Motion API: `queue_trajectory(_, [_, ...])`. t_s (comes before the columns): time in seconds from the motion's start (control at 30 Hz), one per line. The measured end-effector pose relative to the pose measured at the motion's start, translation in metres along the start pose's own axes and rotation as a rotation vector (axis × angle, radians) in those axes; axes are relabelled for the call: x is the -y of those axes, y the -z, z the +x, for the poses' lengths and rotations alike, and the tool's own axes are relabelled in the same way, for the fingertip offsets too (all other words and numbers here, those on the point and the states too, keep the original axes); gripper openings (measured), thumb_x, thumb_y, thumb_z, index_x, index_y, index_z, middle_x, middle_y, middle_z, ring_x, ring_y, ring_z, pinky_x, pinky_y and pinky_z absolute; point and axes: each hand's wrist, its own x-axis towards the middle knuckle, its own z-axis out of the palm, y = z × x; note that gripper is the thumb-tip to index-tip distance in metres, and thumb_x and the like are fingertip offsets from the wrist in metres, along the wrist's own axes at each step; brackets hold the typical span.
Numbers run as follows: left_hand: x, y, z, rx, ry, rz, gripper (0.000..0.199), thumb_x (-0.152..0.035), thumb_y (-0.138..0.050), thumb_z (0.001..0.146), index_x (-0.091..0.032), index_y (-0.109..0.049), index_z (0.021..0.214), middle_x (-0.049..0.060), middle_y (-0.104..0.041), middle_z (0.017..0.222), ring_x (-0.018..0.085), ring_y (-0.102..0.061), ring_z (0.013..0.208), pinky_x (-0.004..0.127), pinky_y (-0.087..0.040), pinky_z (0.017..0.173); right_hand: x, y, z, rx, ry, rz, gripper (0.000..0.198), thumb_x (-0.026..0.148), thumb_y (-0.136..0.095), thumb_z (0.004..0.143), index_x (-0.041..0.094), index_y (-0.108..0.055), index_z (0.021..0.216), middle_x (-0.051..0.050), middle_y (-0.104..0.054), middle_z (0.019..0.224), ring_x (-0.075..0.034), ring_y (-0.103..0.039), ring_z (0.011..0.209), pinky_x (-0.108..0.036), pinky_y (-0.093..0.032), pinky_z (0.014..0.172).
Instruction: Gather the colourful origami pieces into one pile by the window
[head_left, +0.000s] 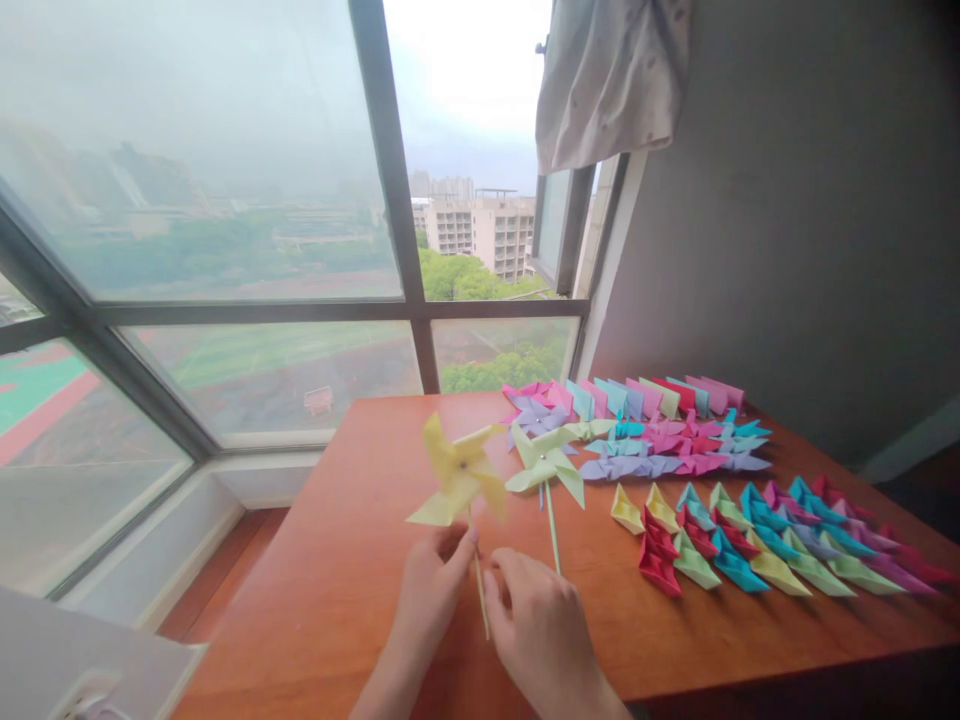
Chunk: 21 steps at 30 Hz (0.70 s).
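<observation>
A yellow paper pinwheel [455,472] on a thin pale stick stands nearly upright above the table, its right blades slightly blurred. My left hand [429,590] pinches the stick below the blades between thumb and fingers. Close beside it, my right hand [536,610] is closed, its thumb and fingertips at the lower stick. The stick's bottom end shows between both hands. Just right of the yellow one, a pale green pinwheel [546,458] lies on the table, its stick reaching toward my right hand. Behind that is a lavender pinwheel [534,415], partly covered.
Rows of folded paper boats [765,530] cover the right of the brown table [330,560]. Behind them are paper cranes [675,440] and a row of folded coloured papers [637,398]. Windows [247,150] rise beyond the table, with a curtain [611,90] at upper right.
</observation>
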Motion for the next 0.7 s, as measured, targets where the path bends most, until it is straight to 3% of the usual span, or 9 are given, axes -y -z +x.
queue_trajectory(0.07, [-0.003,0.024,0.022,-0.057,-0.014,0.117,0.043,-0.057,-0.058,0.077,-0.016,-0.069,0.071,0.004,-0.070,0.065,0.017,-0.059,0.053,0.026,-0.045,0.052,-0.006,0.005,0.003,0.024,-0.017,-0.002,0.013,0.015,-0.051,0.091,0.023,-0.062,0.091,0.002,-0.068,0.073,-0.016,-0.065,0.067,-0.025,-0.033,0.061])
queue_trajectory(0.23, [-0.006,0.091,0.102,-0.219,-0.008,0.271,0.036,-0.050,-0.054,0.077,-0.018,-0.066,0.068,0.004,-0.069,0.065,0.018,-0.059,0.059,0.025,-0.042,0.053,-0.030,0.015,0.008,0.069,-0.137,-0.123,0.012,0.017,-0.053,0.092,0.023,-0.064,0.093,0.002,-0.068,0.069,-0.015,-0.066,0.066,-0.025,-0.032,0.058])
queue_trajectory(0.37, [-0.004,0.124,0.152,-0.266,0.040,0.418,0.028,-0.041,-0.054,0.074,-0.018,-0.061,0.061,0.003,-0.063,0.057,0.017,-0.055,0.053,0.025,-0.037,0.049,-0.043,0.020,0.008,0.122,-0.212,-0.194,0.013,0.019,-0.052,0.094,0.023,-0.065,0.096,0.001,-0.070,0.072,-0.016,-0.069,0.069,-0.025,-0.034,0.058])
queue_trajectory(0.53, [-0.002,0.138,0.156,-0.297,0.083,0.641,0.026,-0.034,-0.054,0.078,-0.020,-0.050,0.055,-0.003,-0.046,0.044,0.015,-0.045,0.047,0.025,-0.027,0.049,-0.049,0.024,0.010,0.226,-0.312,-0.249,0.014,0.023,-0.049,0.096,0.023,-0.063,0.098,-0.003,-0.074,0.080,-0.019,-0.072,0.075,-0.025,-0.037,0.058])
queue_trajectory(0.7, [-0.004,0.128,0.140,-0.233,0.058,0.781,0.028,-0.030,-0.052,0.080,-0.022,-0.046,0.054,-0.001,-0.048,0.047,0.018,-0.050,0.052,0.027,-0.029,0.054,-0.049,0.025,0.017,0.349,-0.422,-0.344,0.017,0.033,-0.048,0.097,0.021,-0.059,0.094,-0.007,-0.074,0.082,-0.025,-0.073,0.076,-0.027,-0.042,0.057])
